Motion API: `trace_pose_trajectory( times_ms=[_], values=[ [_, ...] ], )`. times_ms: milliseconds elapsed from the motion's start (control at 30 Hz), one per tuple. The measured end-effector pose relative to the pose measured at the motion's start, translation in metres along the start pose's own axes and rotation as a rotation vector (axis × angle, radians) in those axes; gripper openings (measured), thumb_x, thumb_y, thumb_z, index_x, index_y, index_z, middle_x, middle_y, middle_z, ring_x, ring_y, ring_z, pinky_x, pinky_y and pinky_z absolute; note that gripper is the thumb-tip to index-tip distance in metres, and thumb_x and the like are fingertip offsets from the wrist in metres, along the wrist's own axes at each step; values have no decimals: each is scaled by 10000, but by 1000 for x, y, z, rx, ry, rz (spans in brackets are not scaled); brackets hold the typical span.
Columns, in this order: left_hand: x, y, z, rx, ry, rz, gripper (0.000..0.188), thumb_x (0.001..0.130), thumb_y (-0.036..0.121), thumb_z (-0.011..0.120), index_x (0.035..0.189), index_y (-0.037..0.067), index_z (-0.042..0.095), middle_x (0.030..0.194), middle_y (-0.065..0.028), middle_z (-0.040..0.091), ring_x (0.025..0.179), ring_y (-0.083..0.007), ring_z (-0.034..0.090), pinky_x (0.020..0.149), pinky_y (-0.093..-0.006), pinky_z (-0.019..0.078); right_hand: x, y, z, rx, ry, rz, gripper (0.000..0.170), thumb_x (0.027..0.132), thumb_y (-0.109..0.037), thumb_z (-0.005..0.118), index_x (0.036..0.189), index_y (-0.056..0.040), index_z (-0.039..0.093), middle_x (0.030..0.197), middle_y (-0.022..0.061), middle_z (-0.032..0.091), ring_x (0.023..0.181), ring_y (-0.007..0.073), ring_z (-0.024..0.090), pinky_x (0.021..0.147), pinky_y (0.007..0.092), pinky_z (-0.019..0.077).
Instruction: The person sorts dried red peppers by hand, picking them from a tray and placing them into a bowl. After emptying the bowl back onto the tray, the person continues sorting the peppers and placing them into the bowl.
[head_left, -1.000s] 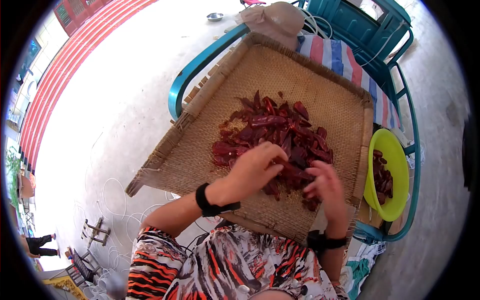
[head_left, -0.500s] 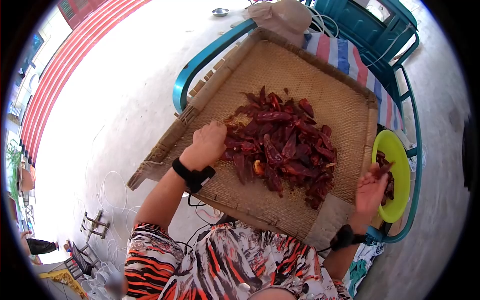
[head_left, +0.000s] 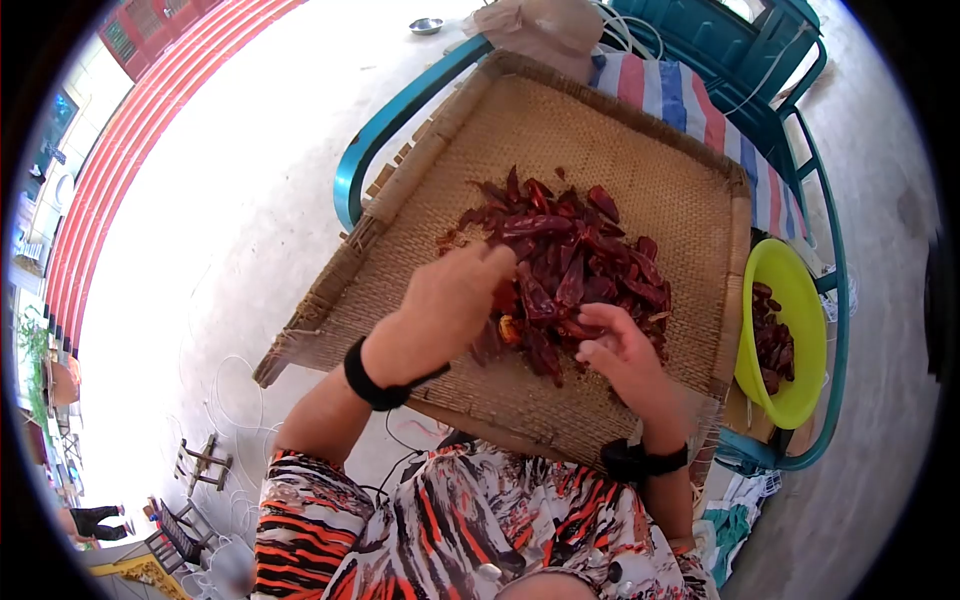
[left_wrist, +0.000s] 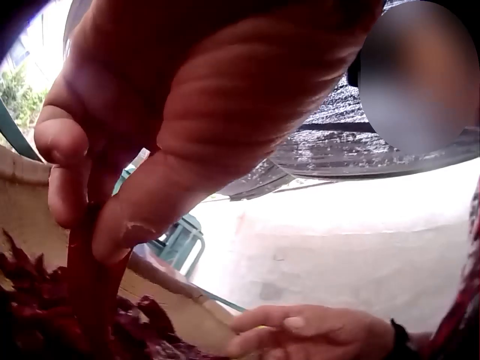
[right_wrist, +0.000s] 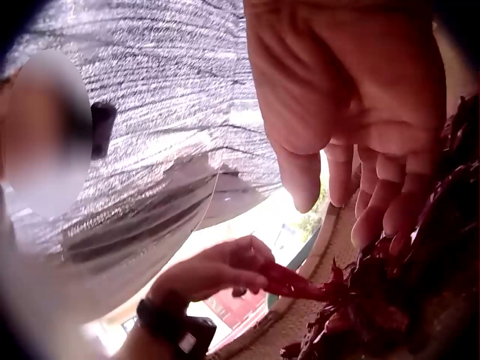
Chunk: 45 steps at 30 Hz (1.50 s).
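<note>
Dark red dried chili peppers lie heaped on a woven tray in front of me. Over the heap's near left side, my left hand pinches one chili pepper between thumb and fingers. In the right wrist view that pepper points from the fingertips towards the heap. My right hand is over the near right side of the heap, fingers parted and loosely bent, with nothing seen between them. Its fingertips come right down by the peppers in the right wrist view.
A yellow-green bowl with more peppers stands right of the tray. The tray rests on a teal metal frame, beside a striped cloth. Towards the lower left is a small wooden stool near loose white cord.
My right hand went out to the bowl with a pepper, then came back over the heap without it. My left hand moved from the heap's left edge inward and now pinches a pepper.
</note>
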<state>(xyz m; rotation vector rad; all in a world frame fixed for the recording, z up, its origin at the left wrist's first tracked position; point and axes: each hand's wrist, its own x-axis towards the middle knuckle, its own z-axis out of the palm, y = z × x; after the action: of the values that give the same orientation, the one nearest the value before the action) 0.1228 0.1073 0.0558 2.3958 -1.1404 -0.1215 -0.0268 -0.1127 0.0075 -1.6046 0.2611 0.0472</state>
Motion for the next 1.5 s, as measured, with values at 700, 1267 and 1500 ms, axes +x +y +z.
trace_pose_trajectory(
  times_ms=[700, 1267, 1500],
  values=[
    [41, -96, 65, -56, -324, -29, 622, 678, 312, 831, 1245, 170, 620, 1239, -195, 543, 1174, -406, 445, 1014, -467, 413, -36, 25, -105, 790, 765, -117, 248, 1000, -251, 550, 1175, -81, 589, 1015, 32, 659, 747, 115, 593, 653, 251, 491],
    [28, -62, 63, 62, -107, 67, 256, 832, 212, 666, 1026, 50, 632, 1049, -148, 580, 984, -354, 594, 825, -442, 490, -4, -1, 10, 18, 91, 76, 210, 987, -138, 547, 1170, -42, 583, 1029, 47, 644, 809, 99, 610, 734, 241, 498],
    [7, -28, 34, -184, 27, -14, 139, 901, 131, 576, 998, 33, 592, 1021, -157, 576, 948, -381, 593, 798, -452, 490, 12, -9, 40, 29, 172, -58, 286, 963, -113, 594, 1224, -8, 551, 1065, 54, 620, 828, 97, 598, 727, 237, 495]
  ],
)
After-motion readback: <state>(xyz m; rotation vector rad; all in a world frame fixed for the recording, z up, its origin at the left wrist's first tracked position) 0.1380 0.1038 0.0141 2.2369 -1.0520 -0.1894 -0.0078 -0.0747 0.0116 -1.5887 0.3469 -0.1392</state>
